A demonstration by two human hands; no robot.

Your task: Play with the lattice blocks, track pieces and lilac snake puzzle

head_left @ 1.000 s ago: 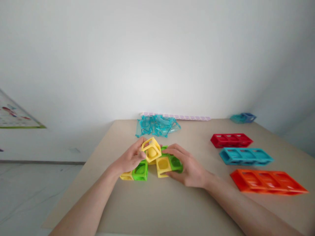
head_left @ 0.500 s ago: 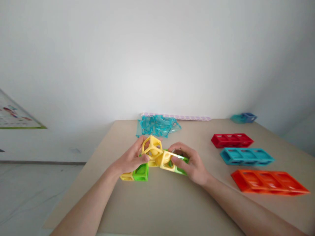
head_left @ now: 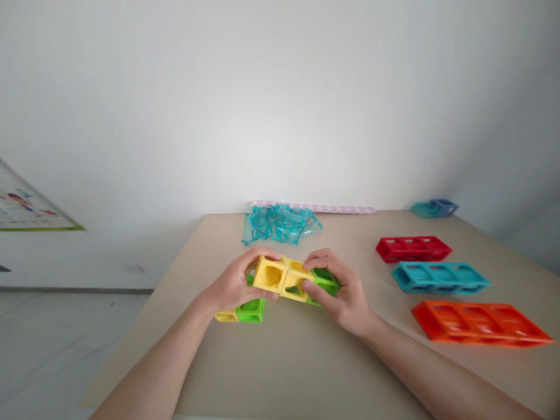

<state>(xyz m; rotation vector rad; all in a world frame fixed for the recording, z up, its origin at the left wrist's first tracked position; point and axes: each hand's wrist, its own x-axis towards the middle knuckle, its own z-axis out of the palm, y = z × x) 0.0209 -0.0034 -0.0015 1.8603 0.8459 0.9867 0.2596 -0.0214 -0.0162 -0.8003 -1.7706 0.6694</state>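
My left hand (head_left: 234,283) grips a yellow hollow cube (head_left: 270,274) held just above the table. My right hand (head_left: 345,291) holds a short piece made of a yellow cube (head_left: 294,283) and a green cube (head_left: 324,279). The two yellow cubes touch side by side between my hands. Below my left hand, a yellow and green cube pair (head_left: 240,313) lies on the table.
The beige table (head_left: 284,361) carries a red frame (head_left: 413,248), a teal frame (head_left: 440,276) and an orange frame (head_left: 479,321) on the right. Clear blue pieces (head_left: 280,223) and a pale purple strip (head_left: 315,207) lie at the far edge. Small blue cubes (head_left: 435,207) sit at the far right corner.
My right hand lifted its yellow and green piece off the table. My left hand turned its yellow cube level, and the two pieces came together.
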